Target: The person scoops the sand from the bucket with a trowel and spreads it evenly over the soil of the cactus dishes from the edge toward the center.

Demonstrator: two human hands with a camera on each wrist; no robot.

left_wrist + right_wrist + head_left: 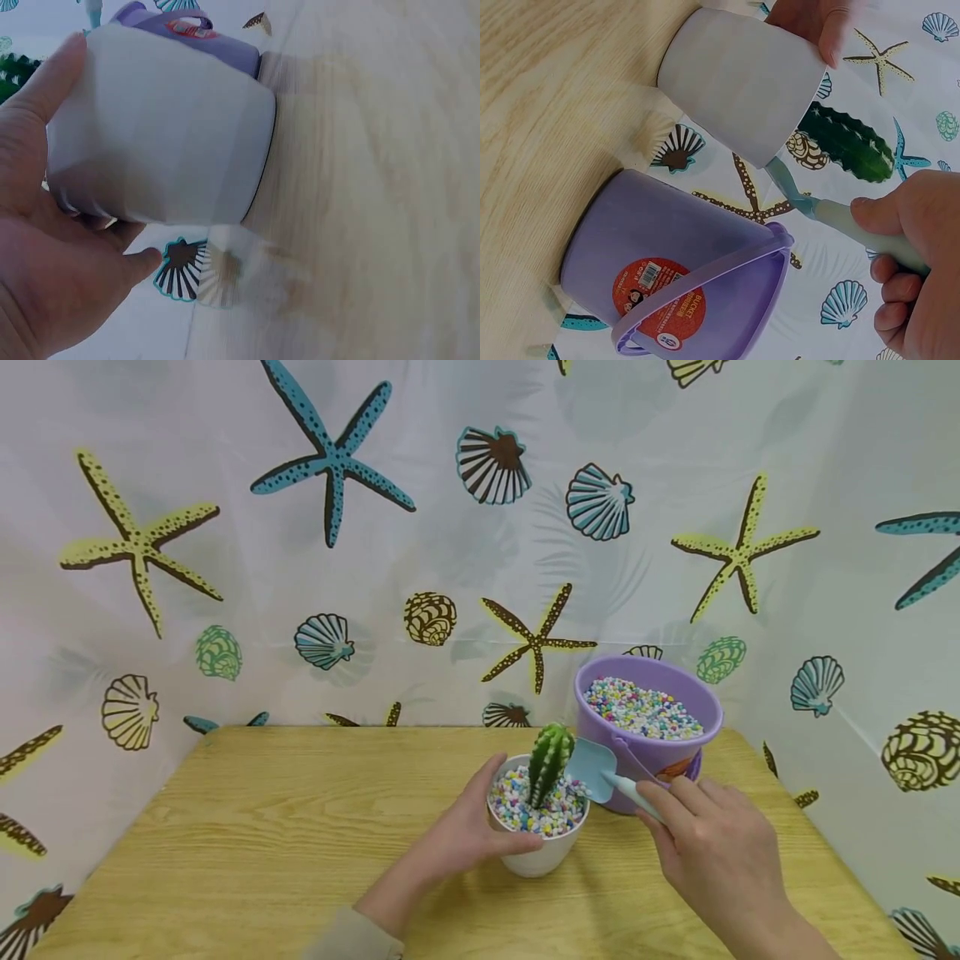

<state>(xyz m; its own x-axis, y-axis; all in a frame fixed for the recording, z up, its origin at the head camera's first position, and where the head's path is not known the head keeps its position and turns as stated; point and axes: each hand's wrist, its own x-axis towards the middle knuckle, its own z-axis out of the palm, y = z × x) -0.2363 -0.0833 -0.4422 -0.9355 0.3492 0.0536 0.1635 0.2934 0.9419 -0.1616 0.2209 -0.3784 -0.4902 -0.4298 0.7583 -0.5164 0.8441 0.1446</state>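
Scoop [592,768] at pot [536,853] rim; bucket [647,727] just behind.

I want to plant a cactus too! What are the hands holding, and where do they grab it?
The right hand pinches a small light-blue scoop by its handle. The left hand grips the round white pot by its side.

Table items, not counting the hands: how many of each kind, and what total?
Pot: 1
Cactus: 1
Bucket: 1
Scoop: 1
Total: 4
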